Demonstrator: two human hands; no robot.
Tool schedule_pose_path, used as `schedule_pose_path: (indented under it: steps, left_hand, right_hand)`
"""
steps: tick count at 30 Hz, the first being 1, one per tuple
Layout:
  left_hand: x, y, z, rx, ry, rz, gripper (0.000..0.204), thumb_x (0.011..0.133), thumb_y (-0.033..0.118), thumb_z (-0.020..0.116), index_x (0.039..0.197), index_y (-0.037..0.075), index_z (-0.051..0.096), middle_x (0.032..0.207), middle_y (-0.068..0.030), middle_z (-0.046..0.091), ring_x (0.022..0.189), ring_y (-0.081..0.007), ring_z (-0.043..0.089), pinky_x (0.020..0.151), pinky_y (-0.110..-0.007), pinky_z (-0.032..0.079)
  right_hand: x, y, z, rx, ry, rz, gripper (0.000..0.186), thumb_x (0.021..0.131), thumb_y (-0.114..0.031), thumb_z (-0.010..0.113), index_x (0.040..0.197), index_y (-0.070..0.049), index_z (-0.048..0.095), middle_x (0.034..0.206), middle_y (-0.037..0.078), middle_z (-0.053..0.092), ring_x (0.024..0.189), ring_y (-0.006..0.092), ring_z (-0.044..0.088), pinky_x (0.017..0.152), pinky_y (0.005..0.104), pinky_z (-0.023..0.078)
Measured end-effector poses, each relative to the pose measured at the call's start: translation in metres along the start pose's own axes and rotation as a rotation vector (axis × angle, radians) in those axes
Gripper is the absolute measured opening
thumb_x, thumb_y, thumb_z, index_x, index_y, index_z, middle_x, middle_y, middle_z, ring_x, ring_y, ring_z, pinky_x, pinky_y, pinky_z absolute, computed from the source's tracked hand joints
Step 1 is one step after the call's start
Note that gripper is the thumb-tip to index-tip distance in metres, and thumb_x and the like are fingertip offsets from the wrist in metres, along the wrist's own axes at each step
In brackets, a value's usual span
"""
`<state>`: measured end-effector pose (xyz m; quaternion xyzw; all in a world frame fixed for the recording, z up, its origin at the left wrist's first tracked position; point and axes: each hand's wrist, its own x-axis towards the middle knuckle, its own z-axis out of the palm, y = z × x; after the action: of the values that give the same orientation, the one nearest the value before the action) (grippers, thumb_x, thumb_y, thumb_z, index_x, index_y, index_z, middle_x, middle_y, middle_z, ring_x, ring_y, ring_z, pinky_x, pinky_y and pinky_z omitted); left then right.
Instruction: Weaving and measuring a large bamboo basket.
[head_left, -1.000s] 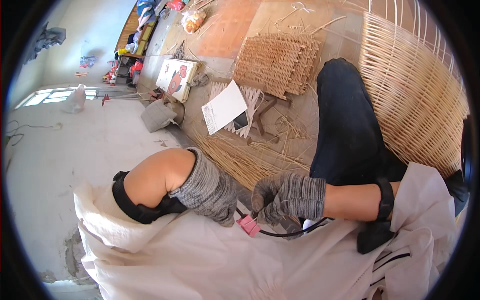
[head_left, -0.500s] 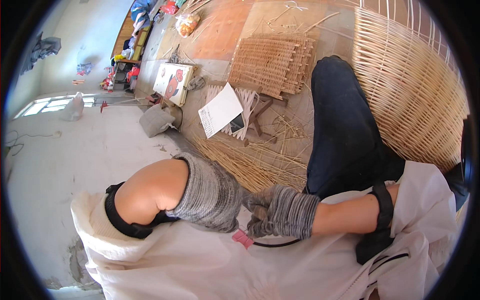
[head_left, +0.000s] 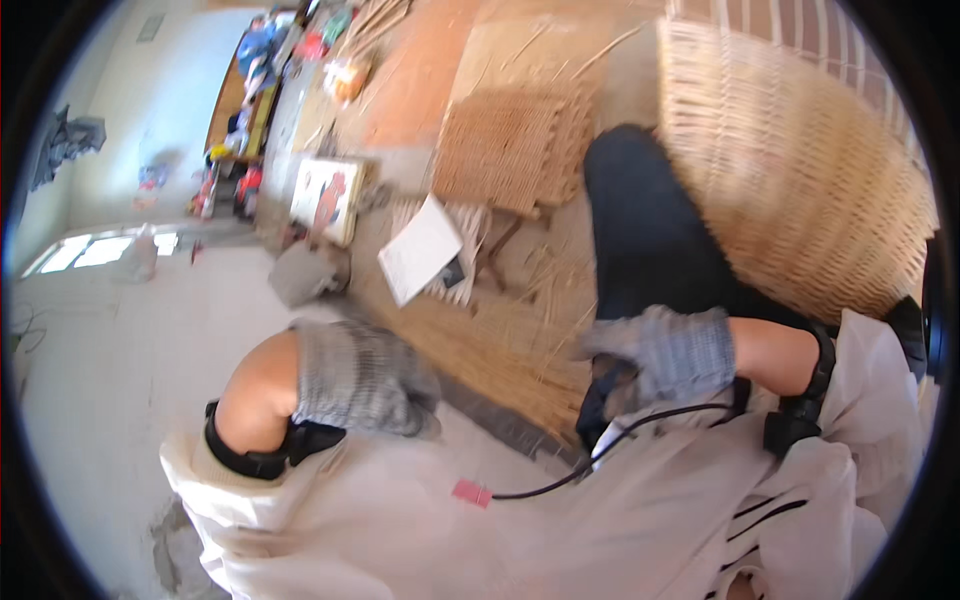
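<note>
Your left hand (head_left: 365, 380), in a grey knit glove, is blurred at the fingers, so whether they stand wide or narrow, or pinch anything, I cannot tell. Your right hand (head_left: 665, 355), gloved alike, has its fingers bent beside your dark trouser leg (head_left: 640, 230); they too are smeared, and I cannot tell whether they hold something. The two hands are well apart, and neither touches the pink clip (head_left: 471, 493), which lies against your pale garment (head_left: 370, 520), below and between them. From it a black cable (head_left: 548, 489) curves up to your right, passing below your right hand toward the forearm. That loose curve looks like the weak point: a wide sweep of the right arm could hook it on the glove or the black strap (head_left: 823, 365) and pull the clip off the cloth, whose bite I cannot judge. Further out, loose reeds (head_left: 490, 355) lie on the floor ahead, where stray ends could snag the knit. At your right, the large woven panel (head_left: 790, 160) stands close to your leg; a careless knee could bend its weave.
</note>
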<state>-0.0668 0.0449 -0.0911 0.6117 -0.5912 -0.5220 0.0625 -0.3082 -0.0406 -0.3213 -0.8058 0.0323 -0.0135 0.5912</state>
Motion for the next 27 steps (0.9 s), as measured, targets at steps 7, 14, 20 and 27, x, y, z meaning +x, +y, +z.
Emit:
schedule_pose_path:
  steps: [7,14,20,27]
  left_hand:
    - [0.143,0.069,-0.06,1.264,0.723,0.102,0.026,0.067,0.007,0.063,0.093,0.004,0.061,0.084,-0.011,0.063,0.077,-0.0273,0.059,0.071,-0.038,0.047]
    - [0.371,0.173,0.158,0.543,0.152,1.11,0.038,0.077,0.031,0.065,0.105,0.006,0.059,0.105,-0.0133,0.06,0.097,-0.0295,0.057,0.086,-0.036,0.044]
    - [0.481,0.249,0.348,0.718,0.564,0.865,0.071,0.065,0.049,0.067,0.119,0.009,0.047,0.116,-0.0148,0.053,0.112,-0.029,0.047,0.1,-0.047,0.025]
    - [0.517,0.264,0.35,0.769,0.784,0.481,0.049,0.055,0.047,0.069,0.091,0.014,0.061,0.092,-0.0082,0.062,0.088,-0.0242,0.058,0.084,-0.046,0.036]
  right_hand:
    - [-0.198,0.076,-0.06,0.509,1.062,0.416,0.014,0.078,-0.003,0.058,0.093,-0.002,0.06,0.082,0.007,0.061,0.072,0.0149,0.057,0.068,0.0236,0.048]
    - [-0.323,0.158,-0.034,-0.453,2.206,0.66,0.038,0.073,-0.004,0.062,0.108,-0.002,0.048,0.104,0.015,0.053,0.089,0.0218,0.054,0.079,0.0306,0.045]
    - [-0.327,0.17,-0.065,0.38,2.089,0.666,0.067,0.066,-0.023,0.071,0.122,-0.003,0.041,0.116,0.021,0.049,0.109,0.032,0.048,0.09,0.0356,0.042]
    - [-0.336,0.161,-0.047,-0.054,1.972,0.623,0.067,0.072,-0.024,0.071,0.125,0.0,0.04,0.121,0.018,0.049,0.112,0.0283,0.048,0.094,0.0318,0.038]
